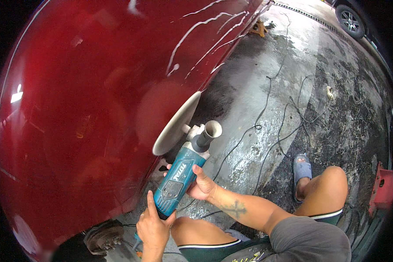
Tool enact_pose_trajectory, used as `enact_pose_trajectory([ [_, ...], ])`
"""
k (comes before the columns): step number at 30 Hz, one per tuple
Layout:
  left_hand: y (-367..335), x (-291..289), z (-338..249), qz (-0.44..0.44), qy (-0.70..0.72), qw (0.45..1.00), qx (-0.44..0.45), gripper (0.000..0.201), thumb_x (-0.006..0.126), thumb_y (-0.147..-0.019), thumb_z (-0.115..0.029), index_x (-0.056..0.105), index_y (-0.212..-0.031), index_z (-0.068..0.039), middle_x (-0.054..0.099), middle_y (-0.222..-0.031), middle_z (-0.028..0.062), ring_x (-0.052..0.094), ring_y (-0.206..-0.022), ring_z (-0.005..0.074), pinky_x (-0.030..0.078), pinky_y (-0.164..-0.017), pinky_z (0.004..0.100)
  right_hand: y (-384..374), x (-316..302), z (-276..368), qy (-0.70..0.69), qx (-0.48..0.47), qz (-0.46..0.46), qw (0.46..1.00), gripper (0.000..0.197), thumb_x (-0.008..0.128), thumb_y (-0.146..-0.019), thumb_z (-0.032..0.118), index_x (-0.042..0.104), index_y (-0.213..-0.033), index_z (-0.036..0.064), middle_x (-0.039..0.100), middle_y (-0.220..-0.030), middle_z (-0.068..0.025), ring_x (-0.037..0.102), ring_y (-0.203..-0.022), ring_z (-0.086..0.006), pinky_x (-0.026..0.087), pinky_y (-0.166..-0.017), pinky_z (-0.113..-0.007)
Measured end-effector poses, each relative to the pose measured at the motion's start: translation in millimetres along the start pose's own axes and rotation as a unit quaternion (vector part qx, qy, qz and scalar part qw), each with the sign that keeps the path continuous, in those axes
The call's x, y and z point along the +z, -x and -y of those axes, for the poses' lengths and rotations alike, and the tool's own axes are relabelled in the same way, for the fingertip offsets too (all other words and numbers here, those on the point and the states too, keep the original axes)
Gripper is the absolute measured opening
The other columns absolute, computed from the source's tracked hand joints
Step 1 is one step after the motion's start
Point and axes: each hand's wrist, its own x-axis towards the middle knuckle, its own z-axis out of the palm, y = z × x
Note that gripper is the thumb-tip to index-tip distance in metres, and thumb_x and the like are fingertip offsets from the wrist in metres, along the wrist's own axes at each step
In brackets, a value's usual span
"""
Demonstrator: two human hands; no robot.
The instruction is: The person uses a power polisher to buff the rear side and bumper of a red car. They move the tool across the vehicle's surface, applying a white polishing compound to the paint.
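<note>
A: Which step does this look like?

B: Polishing, by the look of it. The person holds a teal polisher [179,177] with its pale round pad [175,124] laid against the red car panel [87,100]. The left hand [153,227] has its grip closed around the tail end of the polisher's body; the right hand [201,185] is clamped on the body further up, just below the grey side handle [207,133].

A: And the panel itself?

B: White streaks [209,30], likely compound, run across the panel well above the pad, and seem not yet worked in. As a judgement, the next move calls for keeping the pad flat on the paint and sliding it up toward those streaks, both hands steadying the tool.

A: Anything in the way?

B: Black cables [266,113] trail over the wet concrete floor [336,87] to the right of the panel, and could snag. The person crouches with the right knee [332,179] and a sandalled foot [302,168] close to those cables. Below the panel's lower edge sits a bare brake hub [104,238]. A parked car's wheel [350,19] stands far off to the panel's right.
</note>
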Motion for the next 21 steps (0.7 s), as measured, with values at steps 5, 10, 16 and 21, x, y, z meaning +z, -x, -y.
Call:
enact_pose_trajectory([
  [5, -26, 27, -63, -0.029, -0.017, 0.999, -0.009, 0.114, 0.097, -0.074, -0.046, 0.041, -0.165, -0.007, 0.076, -0.093, 0.0223, 0.075, -0.083, 0.0444, 0.059, -0.07, 0.0536, -3, -32, 58, -0.027, -0.004, 0.023, 0.999, 0.11, 0.091, -0.078, 0.066, 0.042, -0.16, 0.0115, 0.057, -0.159, -0.0138, 0.053, -0.149, -0.0376, 0.041, -0.127, -0.063],
  [10, -81, 50, -134, -0.042, -0.002, 0.999, -0.035, 0.106, 0.097, -0.078, -0.042, 0.041, -0.164, -0.014, 0.076, -0.091, 0.0263, 0.075, -0.084, 0.0481, 0.059, -0.073, 0.0539, -24, -50, 140, -0.06, -0.057, 0.039, 0.996, 0.094, 0.088, -0.086, 0.06, 0.05, -0.152, 0.0052, 0.065, -0.147, -0.0119, 0.065, -0.135, -0.0329, 0.053, -0.117, -0.057],
  [16, -166, 70, -250, -0.07, 0.071, 0.994, -0.049, 0.103, 0.095, -0.079, -0.048, 0.042, -0.163, -0.02, 0.078, -0.098, 0.0291, 0.077, -0.09, 0.0487, 0.06, -0.076, 0.0535, -53, -75, 273, -0.016, -0.152, 0.04, 0.987, 0.09, 0.083, -0.092, 0.056, 0.043, -0.156, 0.007, 0.062, -0.146, -0.0144, 0.064, -0.136, -0.0363, 0.056, -0.112, -0.059],
  [21, -242, 62, -336, -0.056, 0.056, 0.995, -0.063, 0.103, 0.093, -0.08, -0.055, 0.043, -0.163, -0.02, 0.078, -0.096, 0.0286, 0.078, -0.091, 0.048, 0.06, -0.078, 0.0544, -81, -82, 377, 0.009, -0.2, 0.019, 0.979, 0.085, 0.074, -0.096, 0.064, 0.052, -0.148, 0.0008, 0.068, -0.134, -0.0156, 0.071, -0.124, -0.0343, 0.063, -0.099, -0.055],
])
